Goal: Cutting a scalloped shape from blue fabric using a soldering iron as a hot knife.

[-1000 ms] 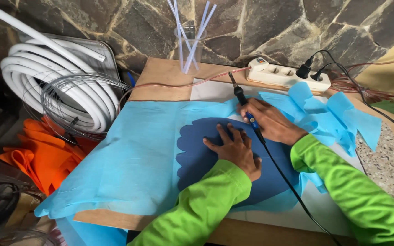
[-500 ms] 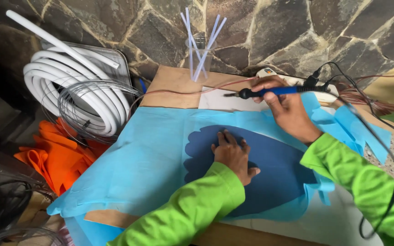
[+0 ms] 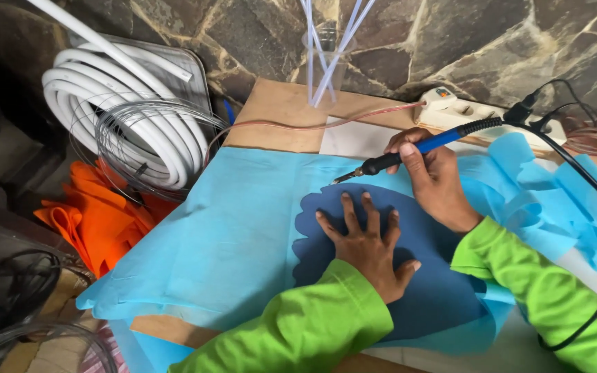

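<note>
Head view looks down on a brown worktop [image 3: 278,110] set against a rough stone wall [image 3: 492,41]. Light blue fabric [image 3: 222,235] covers most of it, with a dark blue scalloped shape [image 3: 443,276] beneath. The left hand [image 3: 367,242] presses flat, fingers spread, on that shape. The right hand [image 3: 437,179] is clamped around a blue-handled hot tool [image 3: 409,153], tip near the shape's edge. Coiled white hose [image 3: 119,117] and orange cloth [image 3: 98,207] lie left.

The left hand [image 3: 367,245] hides part of the dark blue template [image 3: 423,276].
</note>
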